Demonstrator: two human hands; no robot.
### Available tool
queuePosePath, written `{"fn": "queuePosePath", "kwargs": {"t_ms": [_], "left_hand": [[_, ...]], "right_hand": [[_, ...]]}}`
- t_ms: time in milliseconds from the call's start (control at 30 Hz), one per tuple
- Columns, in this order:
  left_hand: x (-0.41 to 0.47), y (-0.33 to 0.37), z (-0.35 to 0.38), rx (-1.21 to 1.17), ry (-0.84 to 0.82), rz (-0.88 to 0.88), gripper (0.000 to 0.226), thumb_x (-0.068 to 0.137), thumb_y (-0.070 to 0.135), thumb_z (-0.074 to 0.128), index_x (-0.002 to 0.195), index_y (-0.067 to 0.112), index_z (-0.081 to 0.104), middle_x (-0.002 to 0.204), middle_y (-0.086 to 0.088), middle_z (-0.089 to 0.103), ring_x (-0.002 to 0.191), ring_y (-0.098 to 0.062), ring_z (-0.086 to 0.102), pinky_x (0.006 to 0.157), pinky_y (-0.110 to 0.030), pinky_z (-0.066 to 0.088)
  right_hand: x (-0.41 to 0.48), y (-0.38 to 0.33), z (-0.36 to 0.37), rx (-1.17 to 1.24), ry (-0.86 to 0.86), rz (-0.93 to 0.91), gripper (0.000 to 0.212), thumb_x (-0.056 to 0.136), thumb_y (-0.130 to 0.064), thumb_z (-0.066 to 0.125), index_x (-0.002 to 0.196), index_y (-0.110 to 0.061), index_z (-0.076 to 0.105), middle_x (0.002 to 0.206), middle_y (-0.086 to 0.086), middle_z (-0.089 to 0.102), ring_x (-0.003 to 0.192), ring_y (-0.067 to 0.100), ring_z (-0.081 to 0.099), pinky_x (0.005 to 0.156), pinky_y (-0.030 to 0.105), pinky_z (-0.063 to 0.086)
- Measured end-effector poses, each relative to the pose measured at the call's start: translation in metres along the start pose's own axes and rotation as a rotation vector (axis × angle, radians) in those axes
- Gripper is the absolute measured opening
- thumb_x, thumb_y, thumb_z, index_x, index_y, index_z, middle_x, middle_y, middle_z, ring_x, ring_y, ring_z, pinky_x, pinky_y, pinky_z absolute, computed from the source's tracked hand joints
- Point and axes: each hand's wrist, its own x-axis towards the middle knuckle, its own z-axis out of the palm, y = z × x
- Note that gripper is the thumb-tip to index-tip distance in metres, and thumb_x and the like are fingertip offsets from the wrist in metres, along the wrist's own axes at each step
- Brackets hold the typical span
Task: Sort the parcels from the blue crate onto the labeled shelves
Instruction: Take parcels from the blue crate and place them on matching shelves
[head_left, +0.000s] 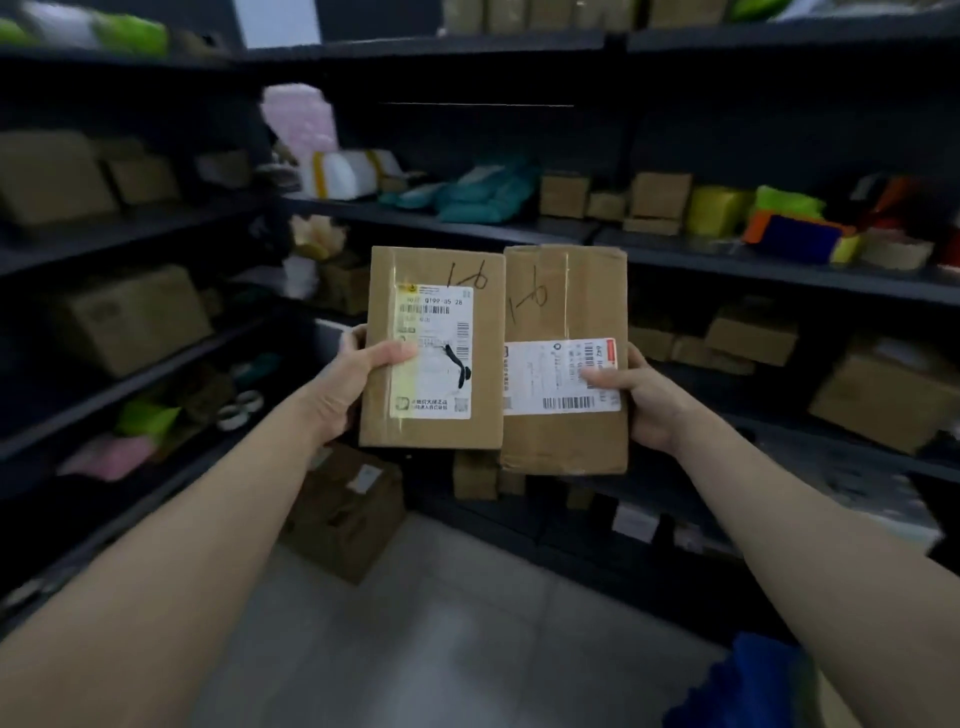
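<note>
parcels (435, 260) edge to edge above floor (441, 623)

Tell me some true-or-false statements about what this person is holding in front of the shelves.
1. The left hand grips the left brown cardboard parcel, the right hand the right brown cardboard parcel. True.
2. Both parcels bear a handwritten "1-6". True.
3. The right parcel carries no label. False: a white printed label is stuck on it.
4. Both parcels rest on a shelf. False: they are held up in front of the dark shelves.
</note>
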Motion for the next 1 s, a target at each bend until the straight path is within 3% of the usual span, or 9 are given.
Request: {"fn": "queuePosePath", "kwargs": {"t_ms": [100,300,533,700,833,1000], "left_hand": [[-0.008,0.008,-0.078,-0.011,0.137,0.019,0.087,0.058,0.029,0.080,0.130,0.026,0.031,0.112,-0.011,0.065,0.094,-0.029,0.068,0.075,-0.042,0.056],[-0.042,0.012,-0.200,-0.059,0.325,0.040,0.091,0.057,0.029,0.079,0.132,0.026,0.028,0.109,-0.010,0.066,0.079,-0.023,0.073,0.057,-0.033,0.058],[-0.108,0.000,-0.305,-0.040,0.593,0.000,0.094,0.060,0.026,0.082,0.135,0.027,0.025,0.115,-0.011,0.065,0.089,-0.028,0.072,0.067,-0.040,0.058],[-0.153,-0.009,-0.342,-0.039,0.733,-0.068,0.087,0.067,0.034,0.074,0.142,0.016,0.033,0.117,-0.013,0.068,0.102,-0.034,0.067,0.089,-0.051,0.052],[-0.181,-0.009,-0.356,-0.085,0.896,-0.063,0.094,0.066,0.032,0.076,0.144,0.015,0.026,0.125,-0.017,0.061,0.102,-0.035,0.067,0.075,-0.045,0.057],[-0.210,-0.020,-0.359,-0.110,1.110,-0.031,0.090,0.067,0.029,0.079,0.137,0.034,0.022,0.117,-0.011,0.062,0.086,-0.028,0.072,0.067,-0.043,0.059]], "right_hand": [[0.047,0.005,0.078,-0.054,-0.116,0.016,0.096,0.064,-0.004,0.078,0.144,-0.033,0.033,0.110,0.011,0.072,0.097,0.029,0.071,0.073,0.044,0.058],[0.120,0.024,0.208,-0.081,-0.348,0.059,0.098,0.063,0.000,0.078,0.144,-0.033,0.033,0.103,0.008,0.075,0.094,0.028,0.071,0.065,0.040,0.059],[0.173,0.064,0.342,-0.145,-0.585,0.115,0.104,0.056,-0.002,0.082,0.143,-0.033,0.034,0.100,0.007,0.075,0.092,0.030,0.072,0.064,0.040,0.059],[0.196,0.085,0.423,-0.192,-0.760,0.164,0.111,0.053,-0.003,0.084,0.145,-0.034,0.030,0.103,0.010,0.074,0.093,0.032,0.071,0.068,0.045,0.058],[0.206,0.090,0.476,-0.270,-0.933,0.180,0.111,0.053,-0.005,0.084,0.144,-0.039,0.029,0.098,0.008,0.075,0.092,0.030,0.072,0.068,0.045,0.059],[0.206,0.100,0.526,-0.379,-1.101,0.200,0.112,0.057,-0.002,0.080,0.144,-0.044,0.025,0.109,0.016,0.069,0.092,0.032,0.071,0.075,0.049,0.058]]}}
